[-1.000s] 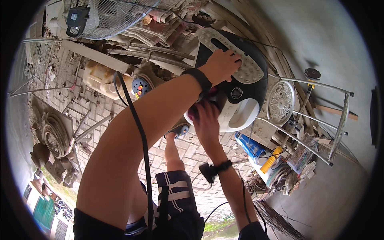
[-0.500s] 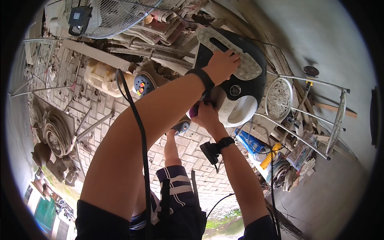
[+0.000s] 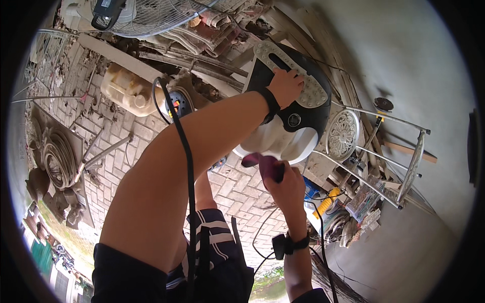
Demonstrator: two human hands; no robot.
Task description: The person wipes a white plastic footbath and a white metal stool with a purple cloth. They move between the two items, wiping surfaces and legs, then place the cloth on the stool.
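A black-and-white appliance that looks like a foot massager [image 3: 318, 118] lies in front of me, with a grey studded panel [image 3: 313, 94], a long dark slot and a small round disc on its top. My left hand [image 3: 285, 88] grips that panel beside the slot, fingers bent; their tips are partly hidden. In my right hand [image 3: 289, 189] is a bunched dark purple cloth [image 3: 270, 165], closed in the fingers, just off the near white side of the appliance. A black band circles each wrist, the right one carrying a small black box [image 3: 279, 246].
A metal-framed stool [image 3: 399, 159] with a round patterned disc stands right, near a yellow-handled tool [image 3: 327, 201]. A cloudy plastic jerrycan [image 3: 129, 88], a fan [image 3: 161, 15] and dusty boards lie left and behind. Black cables [image 3: 187, 151] hang across the view. Paving bricks [image 3: 237, 192] cover the floor.
My right hand has moved away from the appliance, toward me and right, bringing the purple cloth into fuller view. My left hand stays on the studded panel. The whole view has shifted slightly.
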